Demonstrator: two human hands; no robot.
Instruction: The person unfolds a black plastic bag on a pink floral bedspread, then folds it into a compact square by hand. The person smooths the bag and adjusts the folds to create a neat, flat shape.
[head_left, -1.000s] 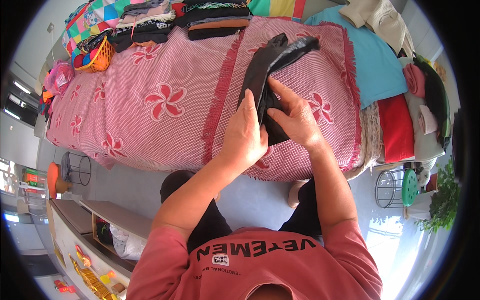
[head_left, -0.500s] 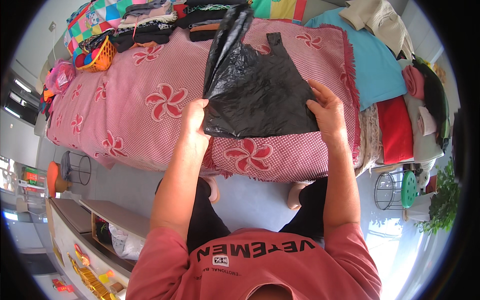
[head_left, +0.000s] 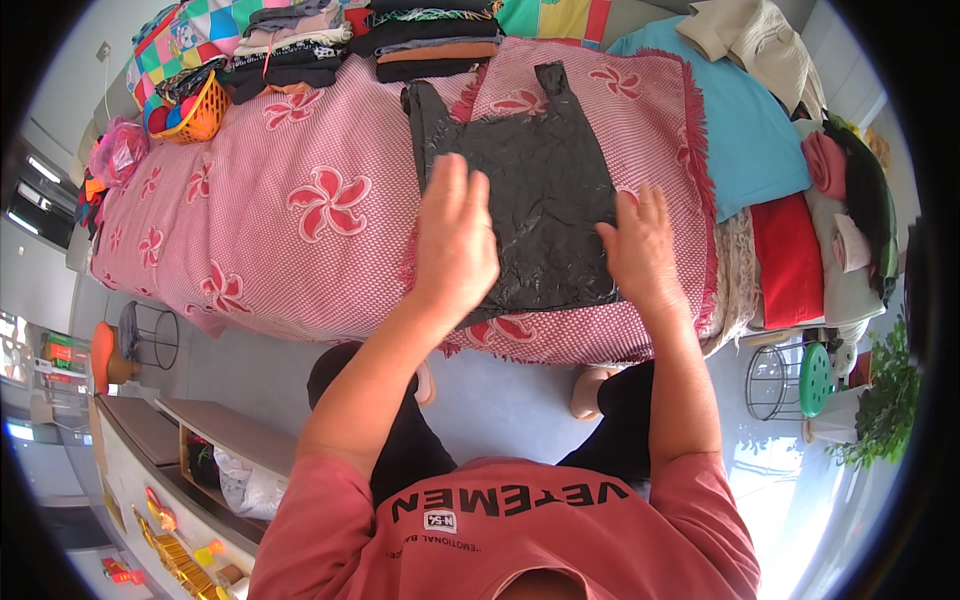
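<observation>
A black plastic carrier bag [head_left: 545, 190] lies spread flat on the pink flowered blanket [head_left: 260, 180], its two handles pointing away from me. Over the bag's left side is my left hand [head_left: 458, 240], fingers stretched out and slightly blurred, hiding part of the bag's edge. My right hand [head_left: 643, 245] is at the bag's right edge with fingers extended and the thumb apart. Neither hand grips the bag. Whether the palms touch it I cannot tell.
Folded clothes [head_left: 430, 45] are stacked at the back. An orange basket [head_left: 200, 112] stands at the far left. To the right are a light blue cloth [head_left: 750, 140] and a red folded cloth [head_left: 790, 262]. A green-topped stool [head_left: 816, 380] and an open drawer [head_left: 225, 435] flank me.
Both hands have let go of the bag. It was held raised and crumpled at the left, and now lies flat with both handles spread. My left hand has moved right, over it.
</observation>
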